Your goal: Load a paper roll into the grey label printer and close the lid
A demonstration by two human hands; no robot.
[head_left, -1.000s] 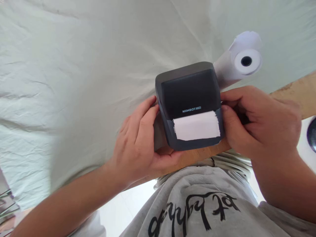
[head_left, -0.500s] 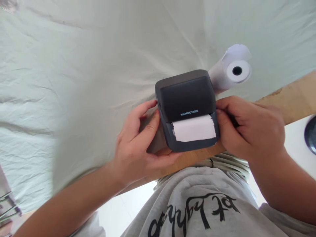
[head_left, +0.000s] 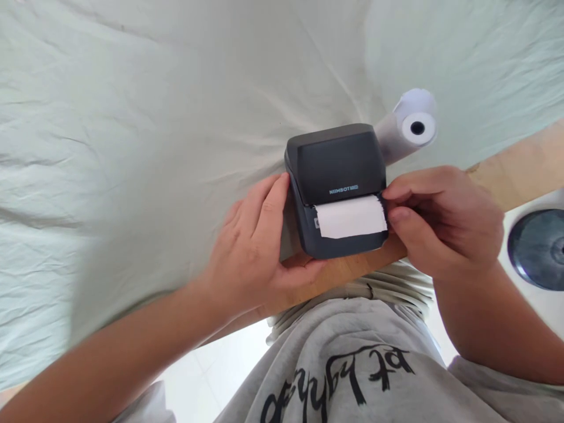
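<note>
Several fingers and the thumb of the left hand [head_left: 251, 247] hold a black, boxy plastic printer [head_left: 339, 167] at the pale-cloth-covered table's [head_left: 176, 135] near edge. The right hand [head_left: 453, 220] touches its right side, grip narrow; whether it pinches anything, I cannot tell. The printer looks stiff, light, smooth, best held by its side walls, off the flimsy white paper strip [head_left: 352, 217]. A white, black-cored paper roll [head_left: 399, 138] crowds its far right corner.
</note>
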